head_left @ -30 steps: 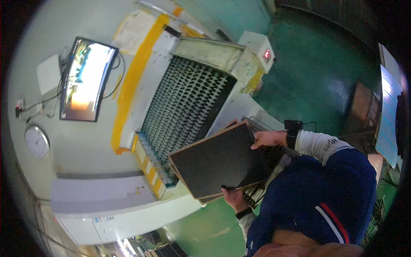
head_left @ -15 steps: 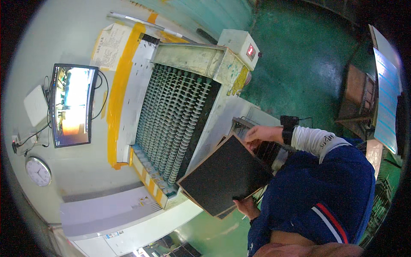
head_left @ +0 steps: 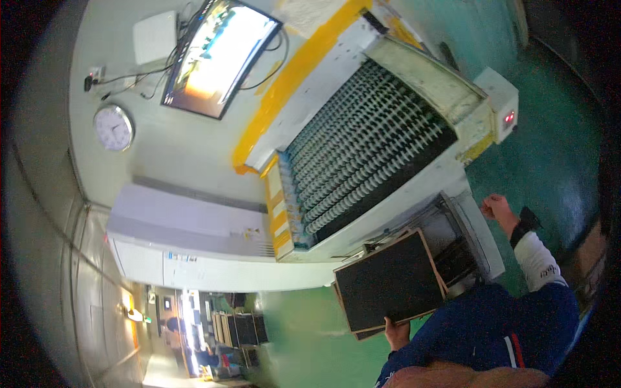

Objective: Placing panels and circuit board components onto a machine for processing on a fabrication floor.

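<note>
My left hand (head_left: pixel 397 335) grips the lower edge of a small stack of flat rectangular panels (head_left: pixel 391 282). They are black on the face with thin brown edges, and at least one more sits slightly askew behind the front one. My right hand (head_left: pixel 497 207), with a dark band at its wrist, is held away from the panels, beside the machine's right end. Its fingers are curled in, and nothing shows in them. Just beyond the panels is the conveyor machine, with rows of pale ridged rollers (head_left: pixel 362 152).
A dark rack (head_left: pixel 456 249) stands between the panels and my right arm. The machine's control box (head_left: pixel 501 107) has a lit red display. A monitor (head_left: pixel 223 55) and a round clock (head_left: pixel 114 127) hang on the wall. A long white cabinet (head_left: pixel 194 220) adjoins the machine; the floor is green.
My right hand has left the panels' upper edge and moved out to the right. My left hand still holds the stack. The view has turned, bringing a lit room into sight at lower left.
</note>
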Motion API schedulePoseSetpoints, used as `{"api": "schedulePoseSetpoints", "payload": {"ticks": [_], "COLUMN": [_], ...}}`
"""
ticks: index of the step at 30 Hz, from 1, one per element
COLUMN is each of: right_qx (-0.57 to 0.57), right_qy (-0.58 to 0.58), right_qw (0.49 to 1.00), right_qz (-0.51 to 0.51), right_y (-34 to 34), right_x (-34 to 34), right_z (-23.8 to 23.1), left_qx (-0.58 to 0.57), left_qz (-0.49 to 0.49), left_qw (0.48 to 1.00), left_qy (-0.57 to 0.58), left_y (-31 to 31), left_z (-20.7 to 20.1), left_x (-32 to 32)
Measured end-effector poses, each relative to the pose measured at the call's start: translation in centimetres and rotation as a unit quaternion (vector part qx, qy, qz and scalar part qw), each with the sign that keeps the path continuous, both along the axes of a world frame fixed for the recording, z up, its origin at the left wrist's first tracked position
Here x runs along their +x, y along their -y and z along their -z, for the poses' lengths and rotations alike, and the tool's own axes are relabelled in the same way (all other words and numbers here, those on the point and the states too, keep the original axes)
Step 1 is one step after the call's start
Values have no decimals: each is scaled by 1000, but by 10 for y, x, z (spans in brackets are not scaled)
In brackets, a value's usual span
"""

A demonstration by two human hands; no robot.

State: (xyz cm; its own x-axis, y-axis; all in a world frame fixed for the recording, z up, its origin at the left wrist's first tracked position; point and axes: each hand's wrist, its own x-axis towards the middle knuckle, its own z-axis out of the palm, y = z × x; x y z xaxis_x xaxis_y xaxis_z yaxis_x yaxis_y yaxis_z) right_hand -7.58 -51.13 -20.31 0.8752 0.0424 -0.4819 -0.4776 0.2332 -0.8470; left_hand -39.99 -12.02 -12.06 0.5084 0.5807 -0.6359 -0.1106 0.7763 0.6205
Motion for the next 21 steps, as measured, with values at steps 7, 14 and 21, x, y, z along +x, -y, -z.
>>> {"api": "schedulePoseSetpoints", "payload": {"ticks": [7,14,21], "right_qx": [-163,-285,-355], "right_qy": [127,135,168], "right_qw": [975,933,906], "right_qz": [-82,-176,-154], "right_y": [-52,-77,-87], "right_x": [-47,-63,-70], "right_z": [139,-28,7], "left_qx": [53,-84,-72], "left_qz": [78,-8,-14], "left_qw": [995,993,997], "left_qy": [15,79,26], "left_y": [11,-1,-2], "left_z": [28,55,65], "left_x": [-13,-28,-27]}}
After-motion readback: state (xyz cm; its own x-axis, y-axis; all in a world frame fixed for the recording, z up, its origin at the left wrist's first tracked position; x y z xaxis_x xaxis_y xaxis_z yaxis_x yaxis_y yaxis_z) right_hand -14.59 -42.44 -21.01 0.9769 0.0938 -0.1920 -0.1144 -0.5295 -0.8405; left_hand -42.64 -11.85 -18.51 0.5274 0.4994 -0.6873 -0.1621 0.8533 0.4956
